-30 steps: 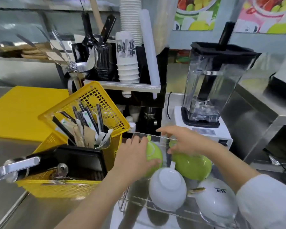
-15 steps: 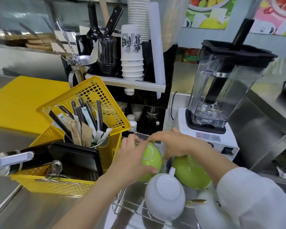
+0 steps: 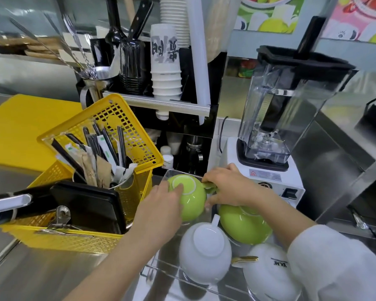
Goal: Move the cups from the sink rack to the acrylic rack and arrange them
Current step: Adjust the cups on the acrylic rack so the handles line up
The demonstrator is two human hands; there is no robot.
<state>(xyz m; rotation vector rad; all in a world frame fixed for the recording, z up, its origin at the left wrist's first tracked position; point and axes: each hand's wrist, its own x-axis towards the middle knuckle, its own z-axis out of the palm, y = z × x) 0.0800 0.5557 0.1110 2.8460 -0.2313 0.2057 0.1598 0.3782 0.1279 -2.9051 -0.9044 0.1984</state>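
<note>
Several cups lie upside down in the clear acrylic rack (image 3: 178, 273) at the bottom centre. A green cup (image 3: 192, 199) rests at the rack's far left corner, base up. My left hand (image 3: 161, 210) presses on its left side. My right hand (image 3: 228, 187) pinches its green handle on the right. A second green cup (image 3: 243, 228) lies just behind my right wrist. A white cup (image 3: 205, 249) sits in front of the two green ones. Another white cup (image 3: 269, 272) with a gold handle and black lettering is at the lower right.
A yellow basket (image 3: 78, 240) with a black tray, wrapped straws and a lid stands left of the rack. A blender (image 3: 276, 118) on a white base is right behind it. A black shelf (image 3: 165, 103) with paper cups and utensils rises at the back. Steel counter (image 3: 30, 276) lies at lower left.
Both hands have turned the left green cup so its base faces up, and my right hand has shifted from the second green cup to this cup's handle. The view has moved closer.
</note>
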